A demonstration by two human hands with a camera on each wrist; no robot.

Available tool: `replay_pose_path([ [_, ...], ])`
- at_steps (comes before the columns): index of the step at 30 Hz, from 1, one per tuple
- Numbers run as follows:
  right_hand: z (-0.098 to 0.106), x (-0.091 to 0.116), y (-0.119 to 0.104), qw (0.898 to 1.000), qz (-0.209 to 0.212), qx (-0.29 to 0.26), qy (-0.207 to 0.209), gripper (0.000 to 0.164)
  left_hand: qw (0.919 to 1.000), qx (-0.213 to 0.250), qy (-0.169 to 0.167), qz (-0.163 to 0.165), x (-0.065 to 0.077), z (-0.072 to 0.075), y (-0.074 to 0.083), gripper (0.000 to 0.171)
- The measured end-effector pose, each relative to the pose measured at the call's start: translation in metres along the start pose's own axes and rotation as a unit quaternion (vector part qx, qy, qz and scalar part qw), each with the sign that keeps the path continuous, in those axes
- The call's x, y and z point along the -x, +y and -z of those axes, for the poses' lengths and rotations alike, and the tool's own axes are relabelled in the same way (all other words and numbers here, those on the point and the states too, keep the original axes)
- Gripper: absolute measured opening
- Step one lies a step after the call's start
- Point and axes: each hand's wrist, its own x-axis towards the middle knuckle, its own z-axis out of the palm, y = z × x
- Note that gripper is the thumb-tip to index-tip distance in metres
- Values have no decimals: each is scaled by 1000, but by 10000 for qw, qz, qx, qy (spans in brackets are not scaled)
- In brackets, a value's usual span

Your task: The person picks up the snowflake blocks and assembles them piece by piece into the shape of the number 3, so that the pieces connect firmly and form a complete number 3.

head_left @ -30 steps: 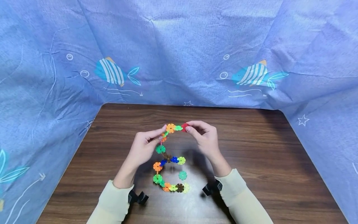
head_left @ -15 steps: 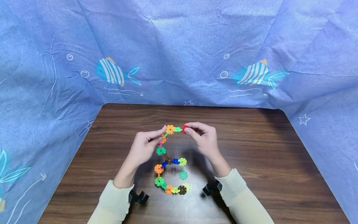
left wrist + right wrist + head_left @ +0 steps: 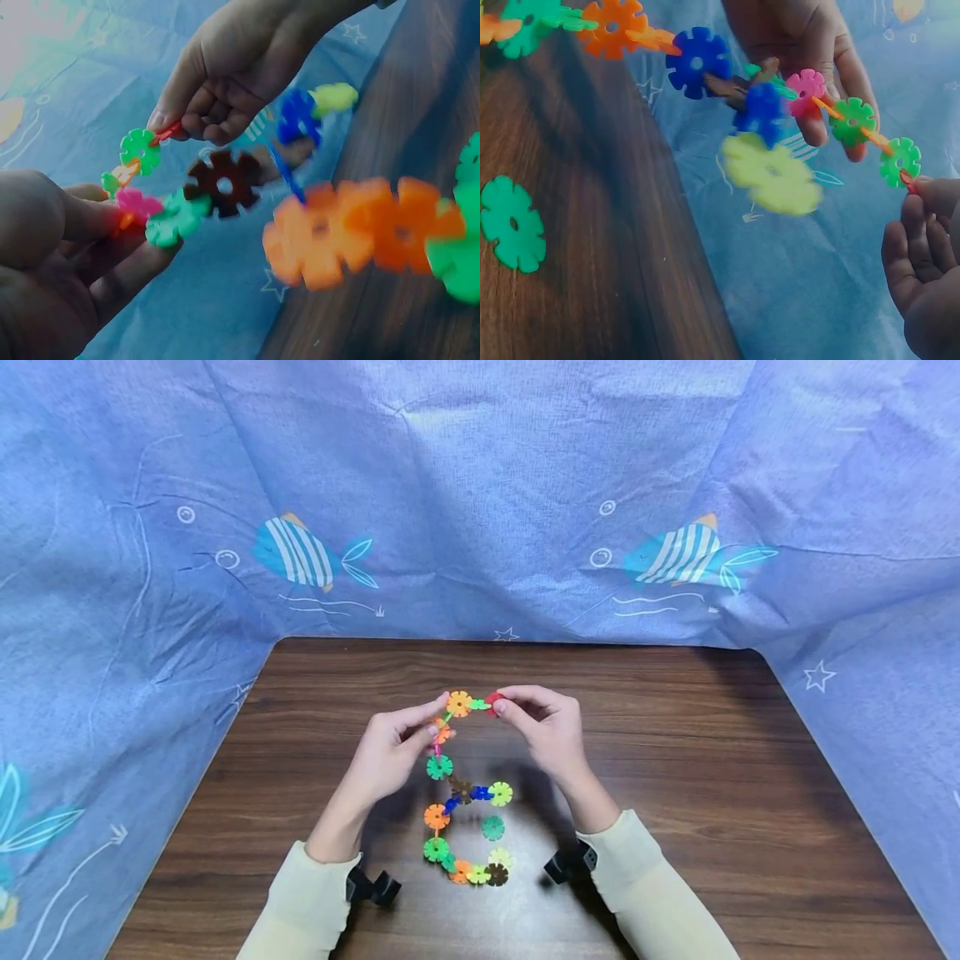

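Note:
A chain of interlocking plastic flower discs (image 3: pixel 437 849), shaped like an E, hangs between both hands above the table. My left hand (image 3: pixel 384 753) pinches it at an orange disc (image 3: pixel 442 731) near the upper left, beside a pink disc (image 3: pixel 138 203). At the top right end, thumb and forefinger of my right hand (image 3: pixel 553 727) pinch a red disc (image 3: pixel 492 702), joined to a green disc (image 3: pixel 140 151). A brown disc (image 3: pixel 223 184) and blue discs (image 3: pixel 697 62) form the middle branch, ending in a yellow disc (image 3: pixel 772 174). Fingertips cover part of the red disc.
A loose teal disc (image 3: pixel 492 828) lies flat on the brown wooden table (image 3: pixel 675 793). Near it is a pale yellow disc (image 3: pixel 500 857), partly overlapped by the chain's lower end. A blue fish-print cloth (image 3: pixel 480 527) stands around the table's far and side edges.
The chain's lower part has swung slightly to the right, and its bottom end now overlaps the pale yellow disc differently. Both hands keep their grip and have barely moved.

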Motion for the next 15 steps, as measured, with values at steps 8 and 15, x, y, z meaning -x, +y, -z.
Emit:
replay_pose_path([
  [8,3,-2,1,9976,-550,-302,277,17,9964,782,-198,266,-5,7,-11,43],
  [15,6,-4,6,9961,-687,-377,402,19,9930,805,-842,203,-5,7,-13,64],
])
